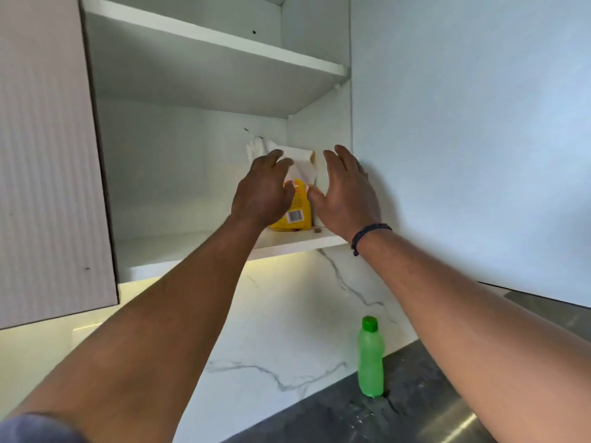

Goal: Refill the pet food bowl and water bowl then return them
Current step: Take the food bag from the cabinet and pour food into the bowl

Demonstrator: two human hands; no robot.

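Observation:
A yellow pet food bag (299, 214) with a folded white top stands upright at the right end of the lower shelf (192, 251) of an open wall cabinet. My left hand (260, 193) covers the bag's left side, with fingers curled over the white top and thumb against the front. My right hand (347, 193) is at the bag's right side, fingers spread, thumb touching the bag. One brown kibble piece (317, 230) lies on the shelf beside the bag. No bowl is in view.
The cabinet door (48, 155) hangs open at the left. The upper shelf (208, 36) is bare. Below, a green plastic bottle (370, 356) stands on the dark counter (319, 417) against the marble backsplash. A steel surface (447, 423) shows at the lower right.

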